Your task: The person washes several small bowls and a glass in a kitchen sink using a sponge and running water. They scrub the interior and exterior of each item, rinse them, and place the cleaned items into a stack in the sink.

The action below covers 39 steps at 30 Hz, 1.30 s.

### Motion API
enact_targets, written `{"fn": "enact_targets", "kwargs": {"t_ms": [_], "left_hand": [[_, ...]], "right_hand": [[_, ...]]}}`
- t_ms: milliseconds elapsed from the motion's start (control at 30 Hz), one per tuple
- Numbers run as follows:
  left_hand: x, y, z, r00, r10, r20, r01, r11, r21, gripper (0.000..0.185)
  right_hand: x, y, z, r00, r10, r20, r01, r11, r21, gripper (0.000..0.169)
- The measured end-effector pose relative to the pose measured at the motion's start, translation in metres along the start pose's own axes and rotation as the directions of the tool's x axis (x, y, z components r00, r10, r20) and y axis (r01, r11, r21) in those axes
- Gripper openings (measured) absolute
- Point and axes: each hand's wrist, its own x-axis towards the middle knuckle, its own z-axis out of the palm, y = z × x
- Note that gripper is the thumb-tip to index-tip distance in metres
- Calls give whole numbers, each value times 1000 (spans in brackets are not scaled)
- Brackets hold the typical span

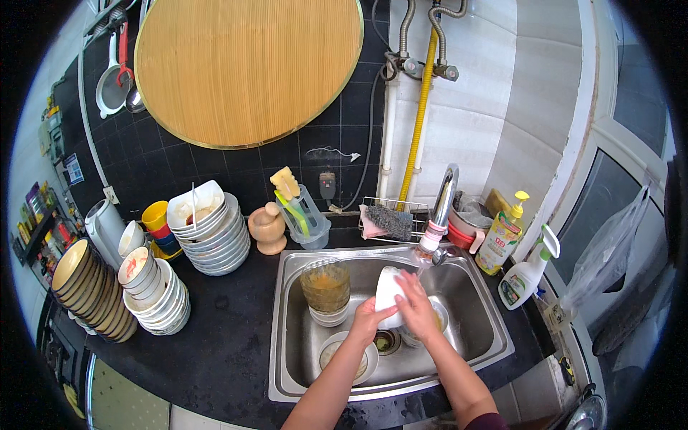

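Observation:
A white bowl (388,298) is tilted on its side above the steel sink (278,349), beneath the faucet (444,199). My left hand (370,317) grips its lower left edge. Against the bowl's right side lies my right hand (416,303), fingers spread over its outside; whether it grips is unclear. In the sink, a glass bowl with brownish residue (325,285) rests on small white bowls (329,317) at the back left. A white dish (368,365) lies at the front left, left of the drain (387,342). Another bowl (442,317) is partly hidden behind my right hand.
Stacked plates and bowls (220,247), brown-rimmed bowls (94,295) and a wooden mortar (267,231) stand left on the black counter (226,344). A wire rack (398,236) holds scouring pads behind the sink. A dish soap bottle (500,239) and a spray bottle (527,277) stand right.

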Motion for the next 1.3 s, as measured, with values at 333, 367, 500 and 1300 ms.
{"fn": "enact_targets", "kwargs": {"t_ms": [333,367,500,1300], "left_hand": [[-4,-1,12,999,-32,43,29,997,74,26],[-3,-3,13,999,-22,38,19,997,74,26],[-1,-6,1,1000,30,7,-30,986,162,27],[21,-31,-29,985,-48,-164,-29,898,-439,40]], "right_hand": [[64,16,-10,729,541,419,-659,719,218,56],[57,13,-6,894,372,248,-396,917,51,55],[37,-10,15,988,-134,73,151,927,-344,50],[-9,70,-8,799,433,418,-342,-245,907,38]]}}
